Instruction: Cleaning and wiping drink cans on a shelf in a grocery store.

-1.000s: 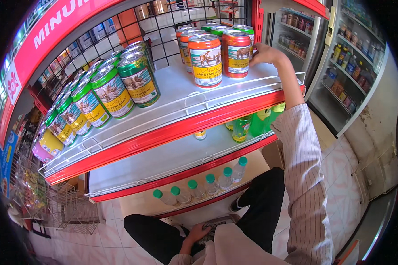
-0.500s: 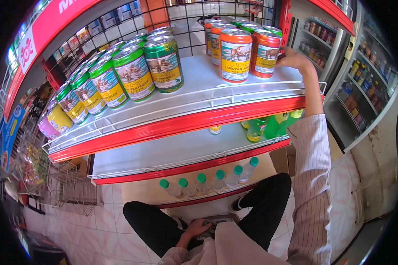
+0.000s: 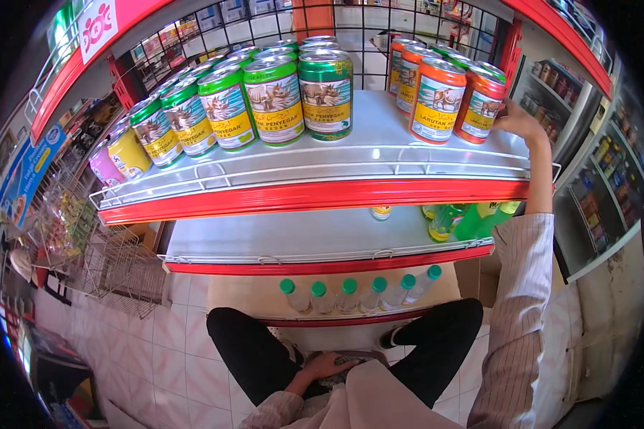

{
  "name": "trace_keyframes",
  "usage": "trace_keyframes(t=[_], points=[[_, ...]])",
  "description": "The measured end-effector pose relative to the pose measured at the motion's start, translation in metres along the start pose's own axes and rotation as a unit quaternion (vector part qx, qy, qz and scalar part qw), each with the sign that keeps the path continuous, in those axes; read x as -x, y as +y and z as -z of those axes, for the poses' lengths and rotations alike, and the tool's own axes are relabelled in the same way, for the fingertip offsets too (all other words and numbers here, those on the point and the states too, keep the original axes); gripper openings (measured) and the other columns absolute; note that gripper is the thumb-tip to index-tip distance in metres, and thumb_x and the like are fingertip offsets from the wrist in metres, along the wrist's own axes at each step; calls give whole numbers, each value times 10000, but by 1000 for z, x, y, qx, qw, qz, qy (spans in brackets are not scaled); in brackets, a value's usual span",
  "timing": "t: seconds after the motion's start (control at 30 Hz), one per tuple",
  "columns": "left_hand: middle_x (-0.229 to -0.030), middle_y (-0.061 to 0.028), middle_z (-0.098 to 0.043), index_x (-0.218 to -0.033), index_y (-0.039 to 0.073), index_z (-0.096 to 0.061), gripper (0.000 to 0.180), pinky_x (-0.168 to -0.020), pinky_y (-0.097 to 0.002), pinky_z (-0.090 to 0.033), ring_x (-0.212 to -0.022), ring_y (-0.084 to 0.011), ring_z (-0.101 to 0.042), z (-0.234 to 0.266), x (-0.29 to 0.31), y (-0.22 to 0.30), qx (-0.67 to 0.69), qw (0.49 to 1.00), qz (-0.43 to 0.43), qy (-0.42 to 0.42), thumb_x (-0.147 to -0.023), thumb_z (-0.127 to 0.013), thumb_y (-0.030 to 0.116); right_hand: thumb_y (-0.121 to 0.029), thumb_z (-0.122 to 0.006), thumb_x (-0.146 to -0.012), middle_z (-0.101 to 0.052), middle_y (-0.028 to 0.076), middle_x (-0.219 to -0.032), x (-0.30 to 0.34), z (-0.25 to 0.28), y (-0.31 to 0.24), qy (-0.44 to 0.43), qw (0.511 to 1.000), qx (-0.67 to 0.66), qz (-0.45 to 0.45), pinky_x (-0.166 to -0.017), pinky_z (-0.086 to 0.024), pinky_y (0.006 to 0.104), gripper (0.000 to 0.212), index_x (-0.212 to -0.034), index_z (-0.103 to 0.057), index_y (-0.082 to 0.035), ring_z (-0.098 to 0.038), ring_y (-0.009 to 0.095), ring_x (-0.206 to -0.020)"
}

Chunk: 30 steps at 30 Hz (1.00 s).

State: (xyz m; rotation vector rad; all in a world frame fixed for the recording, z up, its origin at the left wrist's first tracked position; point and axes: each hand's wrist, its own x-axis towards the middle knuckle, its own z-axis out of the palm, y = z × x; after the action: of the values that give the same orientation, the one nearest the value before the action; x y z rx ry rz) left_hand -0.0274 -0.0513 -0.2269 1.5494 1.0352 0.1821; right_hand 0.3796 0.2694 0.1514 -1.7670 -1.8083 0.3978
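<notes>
On the upper shelf's right side, my right hand (image 3: 520, 123) is at the right edge of an orange drink can (image 3: 481, 107), its fingers curled against it and the fingertips partly hidden. Another orange can (image 3: 432, 104) stands just left of it, with several more orange and green-topped cans behind. My left hand (image 3: 329, 365) lies low in my lap, fingers stretched out over a dark patterned thing that I cannot make out. Left on the same shelf stand rows of green cans (image 3: 273, 100), with a yellow can (image 3: 130, 152) and a pink can at the end.
A white wire rail (image 3: 286, 174) runs along the upper shelf's front edge. Green bottles (image 3: 477, 220) stand on the shelf below, and clear bottles with green caps (image 3: 349, 294) line the lowest one. Drink coolers (image 3: 608, 164) are at right, wire baskets (image 3: 118, 275) at left.
The view has swung left, so the shelves appear shifted right and more level. My right hand stays at the same orange can; my left hand stays in my lap.
</notes>
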Motion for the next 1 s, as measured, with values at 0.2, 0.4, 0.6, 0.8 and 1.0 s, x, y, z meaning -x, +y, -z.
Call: trace_keyframes(t=[0.2, 0.4, 0.6, 0.8, 1.0], points=[[-1037, -169, -603, -1063, 55, -601, 538, -864, -338, -411, -981, -294, -563, -9, -10, -20, -25, 999, 24, -9, -813, -505, 522, -202, -770, -550, -585, 184, -1033, 1, 3, -1, 2, 999, -13, 37, -845, -423, 310, 809, -1205, -388, 80, -569, 234, -952], [-1058, -160, -596, -1094, 61, -584, 522, -883, -332, -398, -1004, -291, -550, -6, -6, -13, 13, 999, -51, 10, -829, -491, 501, -227, -747, -590, -586, 153, -1026, 3, 4, -7, 13, 1000, 6, 17, -803, -429, 302, 731, -1191, -427, 41, -562, 211, -920], [-1067, -152, -596, -1099, 66, -583, 518, -874, -332, -401, -995, -287, -554, -5, -9, -11, -29, 1000, 8, -8, -836, -477, 500, -296, -696, -690, -573, 79, -1029, 12, 5, -22, 88, 994, -46, 36, -699, -453, 290, 611, -1193, -454, -50, -557, 166, -844], [-1065, -160, -592, -1104, 75, -581, 548, -884, -342, -398, -999, -313, -542, 0, -4, 3, -65, 994, 86, -29, -821, -473, 531, 6, -610, -742, -537, 103, -1092, 12, 1, -25, 79, 989, -122, 0, -769, -528, 327, 538, -1233, -392, -26, -556, 196, -987], [-1064, -161, -591, -1123, 91, -573, 559, -883, -359, -396, -992, -314, -544, 0, -6, 10, -81, 995, 53, -37, -825, -448, 548, -73, -697, -710, -535, 79, -1115, -8, 2, -19, 60, 989, -132, 1, -758, -525, 331, 593, -1222, -399, -55, -549, 196, -1003]])
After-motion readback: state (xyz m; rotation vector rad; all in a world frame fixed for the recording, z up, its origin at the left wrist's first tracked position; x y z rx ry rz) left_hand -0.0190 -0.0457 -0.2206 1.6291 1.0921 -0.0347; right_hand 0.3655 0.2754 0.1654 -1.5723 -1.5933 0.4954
